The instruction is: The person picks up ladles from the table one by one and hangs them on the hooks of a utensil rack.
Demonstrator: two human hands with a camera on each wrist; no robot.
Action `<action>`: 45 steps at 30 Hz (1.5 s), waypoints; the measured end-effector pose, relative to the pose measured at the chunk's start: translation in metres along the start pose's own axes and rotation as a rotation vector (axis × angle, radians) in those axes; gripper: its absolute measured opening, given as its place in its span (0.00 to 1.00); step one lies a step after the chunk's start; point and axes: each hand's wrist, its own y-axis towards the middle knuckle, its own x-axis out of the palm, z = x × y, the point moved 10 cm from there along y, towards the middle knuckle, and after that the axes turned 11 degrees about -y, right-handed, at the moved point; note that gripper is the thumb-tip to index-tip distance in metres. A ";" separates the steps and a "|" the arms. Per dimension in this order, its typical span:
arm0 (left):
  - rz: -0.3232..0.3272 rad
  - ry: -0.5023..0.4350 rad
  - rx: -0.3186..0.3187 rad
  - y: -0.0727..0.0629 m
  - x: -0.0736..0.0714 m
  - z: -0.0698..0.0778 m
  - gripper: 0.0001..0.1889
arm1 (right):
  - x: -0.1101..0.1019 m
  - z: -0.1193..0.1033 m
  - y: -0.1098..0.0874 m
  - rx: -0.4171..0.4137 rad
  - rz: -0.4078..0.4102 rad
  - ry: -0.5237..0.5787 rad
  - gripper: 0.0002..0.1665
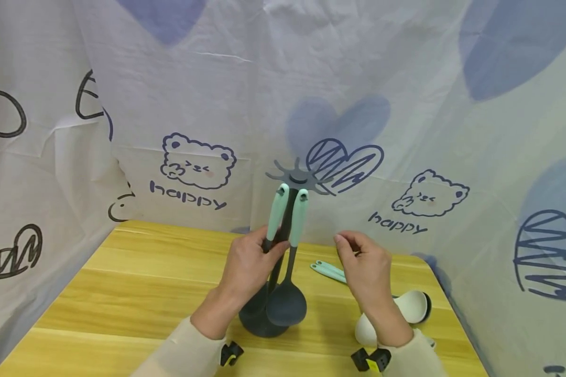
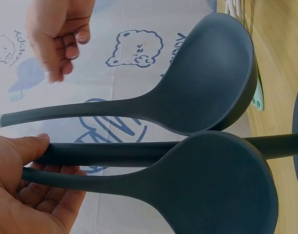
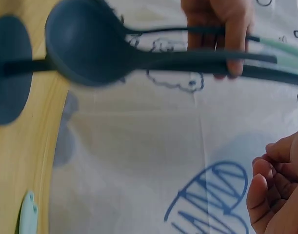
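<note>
Head view first. Got a rack [image 1: 275, 268] about upright over the bench [image 1: 170, 293], with a ladle [image 1: 286, 305] apparently hung near the top by its mint handle [image 1: 300, 214]. Can see the left hand [image 1: 249, 262] wrapped on the pole [image 1: 288, 217] and the right hand [image 1: 370, 264] empty, loosely curled, above some pale utensils [image 1: 411, 305]. Looks stiff and fairly light, maybe top-heavy, so best grabbed mid-pole.

Left wrist: can make out thumb and fingers around the pole, with another utensil [image 2: 214, 185] running close by; can't tell if gripped too. Seems smooth, perhaps slightly slippery, hardly fragile.

Right wrist: hard to tell if touching wood at the base [image 3: 9, 97]. Worth noting the bench's wood grain, then wrinkled cloth [image 3: 114, 136] behind, printed with line drawings.
</note>
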 end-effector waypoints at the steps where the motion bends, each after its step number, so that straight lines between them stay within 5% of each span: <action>1: 0.001 0.000 0.002 0.000 0.000 0.000 0.05 | 0.000 0.005 0.003 0.005 -0.002 -0.017 0.04; 5: 0.000 0.000 0.007 0.001 0.000 0.001 0.05 | 0.005 0.022 0.013 0.021 -0.057 -0.097 0.06; 21: -0.011 0.005 -0.005 0.000 0.000 0.000 0.05 | 0.090 0.131 0.010 0.197 -0.566 -0.421 0.13; 27: -0.017 0.004 -0.004 -0.001 0.001 -0.001 0.05 | 0.111 0.166 -0.003 0.262 -0.654 -0.472 0.25; 35: -0.019 -0.002 -0.006 -0.001 0.002 -0.002 0.05 | 0.131 0.194 -0.020 0.307 -0.779 -0.568 0.15; 41: -0.020 -0.004 -0.008 -0.001 0.002 -0.001 0.05 | 0.135 0.202 -0.030 0.330 -0.823 -0.587 0.46; 45: -0.018 0.002 -0.006 -0.001 0.002 0.000 0.05 | 0.137 0.207 -0.033 0.330 -0.828 -0.590 0.30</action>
